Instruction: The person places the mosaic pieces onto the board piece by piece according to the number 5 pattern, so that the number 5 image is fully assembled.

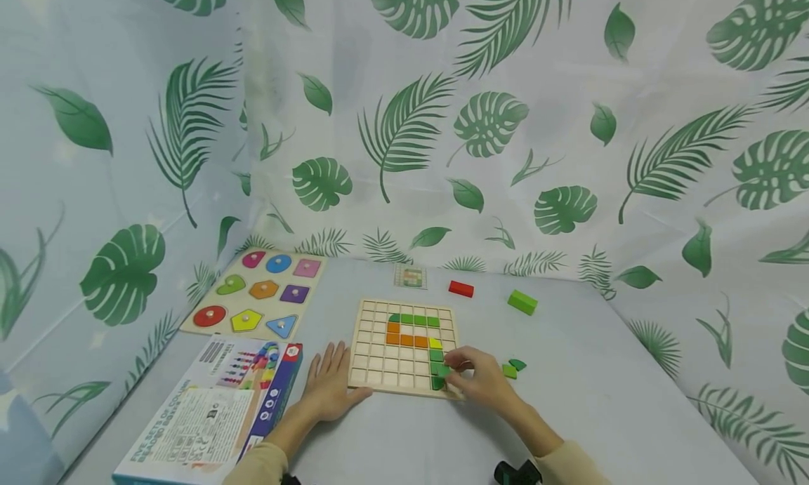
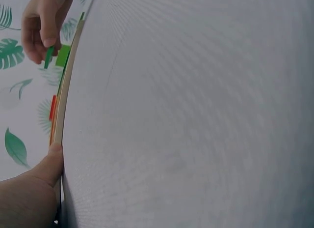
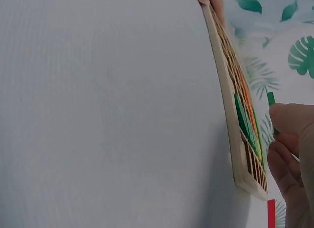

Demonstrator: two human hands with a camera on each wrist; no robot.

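A wooden grid board (image 1: pixel 392 373) lies on the table with green, orange and yellow tiles set in some of its squares. Over its right side, my right hand (image 1: pixel 477 381) pinches a small green tile (image 3: pixel 271 99) between thumb and fingers. That tile stands apart from the board in the right wrist view. Orange tiles (image 1: pixel 407 340) and a yellow tile (image 1: pixel 435 343) sit in the grid, with a row of green tiles (image 1: pixel 420 321) above them. My left hand (image 1: pixel 329 383) rests flat with spread fingers at the board's left edge, its thumb touching the near corner.
Two loose green tiles (image 1: pixel 509 370) lie right of my right hand. Farther back are a red block (image 1: pixel 461 288), a green block (image 1: pixel 522 302) and a small pattern card (image 1: pixel 411 276). A knobbed shape puzzle (image 1: pixel 265 309) and a printed box (image 1: pixel 202 415) lie on the left.
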